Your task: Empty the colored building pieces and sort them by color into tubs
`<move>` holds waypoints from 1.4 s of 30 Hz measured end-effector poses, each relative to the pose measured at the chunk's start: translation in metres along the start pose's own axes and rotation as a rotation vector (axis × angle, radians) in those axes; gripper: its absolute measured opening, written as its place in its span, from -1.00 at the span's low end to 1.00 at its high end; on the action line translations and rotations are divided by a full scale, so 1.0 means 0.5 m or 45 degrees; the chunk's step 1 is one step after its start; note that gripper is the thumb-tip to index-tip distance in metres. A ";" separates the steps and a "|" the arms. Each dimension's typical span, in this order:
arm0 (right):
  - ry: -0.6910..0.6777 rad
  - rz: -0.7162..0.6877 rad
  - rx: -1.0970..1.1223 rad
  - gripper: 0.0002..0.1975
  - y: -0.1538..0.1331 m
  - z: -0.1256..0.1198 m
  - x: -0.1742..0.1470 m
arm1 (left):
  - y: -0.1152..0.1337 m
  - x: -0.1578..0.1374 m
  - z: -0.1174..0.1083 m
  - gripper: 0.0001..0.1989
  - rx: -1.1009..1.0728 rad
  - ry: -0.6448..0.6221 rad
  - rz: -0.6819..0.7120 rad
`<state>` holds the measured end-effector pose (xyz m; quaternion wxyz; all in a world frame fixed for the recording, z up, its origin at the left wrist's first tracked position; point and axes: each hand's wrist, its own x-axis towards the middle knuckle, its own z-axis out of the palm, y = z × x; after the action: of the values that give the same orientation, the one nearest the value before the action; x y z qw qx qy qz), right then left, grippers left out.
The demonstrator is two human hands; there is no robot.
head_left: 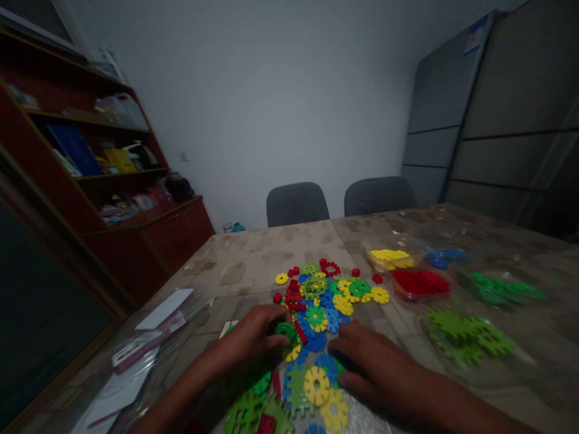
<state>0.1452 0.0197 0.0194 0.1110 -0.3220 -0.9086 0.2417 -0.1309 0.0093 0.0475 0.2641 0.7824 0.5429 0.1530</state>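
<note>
A heap of plastic gear-shaped building pieces in blue, yellow, green and red lies on the table between my hands. My left hand (265, 331), at the heap's left side, is closed on a dark green notched disc (286, 331), thumb below and fingers above. My right hand (366, 355) rests low at the heap's right edge, thumb and fingers apart, beside a blue notched disc (326, 364); its fingertips are partly hidden and blurred. Close in front lie a yellow notched disc (317, 386) and a light green square piece (298, 389).
Clear trays on the right hold yellow pieces (391, 258), red pieces (420, 282), blue pieces (446, 258), green pieces (502, 288) and light green pieces (470, 334). Plastic-wrapped items (149, 346) lie at left. Two chairs (297, 204) stand behind the table (253, 259).
</note>
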 end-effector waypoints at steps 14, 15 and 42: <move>0.039 0.162 0.217 -0.71 0.008 0.024 0.009 | 0.036 -0.004 0.026 -0.93 -0.212 -0.115 0.014; 0.041 0.166 0.221 -0.72 0.006 0.024 0.009 | 0.038 -0.003 0.025 -0.93 -0.218 -0.116 0.012; 0.213 0.081 0.561 -0.75 -0.013 0.018 0.031 | 0.049 0.003 0.091 -0.81 -0.855 0.043 -0.092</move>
<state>0.1267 0.0220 0.0159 0.2457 -0.3373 -0.8110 0.4100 -0.0875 -0.0073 0.0247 0.5033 0.6294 0.4938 0.3266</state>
